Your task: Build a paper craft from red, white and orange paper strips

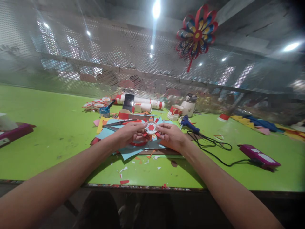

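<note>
A round white paper disc [151, 128] with a red centre and a dotted ring is held up between my two hands. Red and orange paper pieces stick out around its rim. My left hand [132, 133] pinches the left edge, while my right hand [172, 135] grips the right edge. Beneath them lie light blue paper sheets [130, 153]. Scissors [119, 123] rest on the pile just beyond my left hand. A red ring [138, 143] shows under the left fingers. The blue glue gun [190, 124] lies to the right of my right hand, partly beside a tape roll.
Behind the pile stand a phone [128, 102], white paper tubes [143, 107], a blue jar [104, 112] and a white bottle [189, 105]. A black cable [209, 147] runs to a purple power strip [259, 156]. Paper scraps [124, 182] litter the green table [59, 143] near its front edge.
</note>
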The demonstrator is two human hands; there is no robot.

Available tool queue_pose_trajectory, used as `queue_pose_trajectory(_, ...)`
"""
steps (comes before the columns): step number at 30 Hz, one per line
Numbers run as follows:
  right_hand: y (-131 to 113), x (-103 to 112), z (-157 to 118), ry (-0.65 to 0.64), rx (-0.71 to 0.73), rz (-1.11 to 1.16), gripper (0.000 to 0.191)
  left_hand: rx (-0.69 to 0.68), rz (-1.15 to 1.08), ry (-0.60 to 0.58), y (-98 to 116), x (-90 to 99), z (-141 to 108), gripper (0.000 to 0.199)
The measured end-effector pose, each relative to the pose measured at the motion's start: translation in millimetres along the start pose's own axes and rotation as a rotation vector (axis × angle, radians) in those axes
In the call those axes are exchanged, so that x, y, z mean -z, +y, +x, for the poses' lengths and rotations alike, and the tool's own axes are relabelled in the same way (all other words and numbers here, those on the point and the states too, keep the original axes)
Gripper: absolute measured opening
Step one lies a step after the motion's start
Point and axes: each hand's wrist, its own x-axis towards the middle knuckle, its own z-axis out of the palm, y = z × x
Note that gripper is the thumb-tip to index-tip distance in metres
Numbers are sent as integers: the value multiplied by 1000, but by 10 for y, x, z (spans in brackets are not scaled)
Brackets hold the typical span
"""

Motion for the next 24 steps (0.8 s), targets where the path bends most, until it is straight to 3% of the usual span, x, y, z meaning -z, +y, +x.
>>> queue_pose_trajectory(5,-38,-20,-20,-7,37,-15,27,-36,27,-14,8,-3,2,17)
queue_pose_trajectory(18,-37,-59,-45,-78,2,-19,27,-48,-16,16,23,-21,0,18)
queue_pose_trajectory(24,-18,-26,16,43,38,21,28,-122,52,95,61,-33,-16,23)
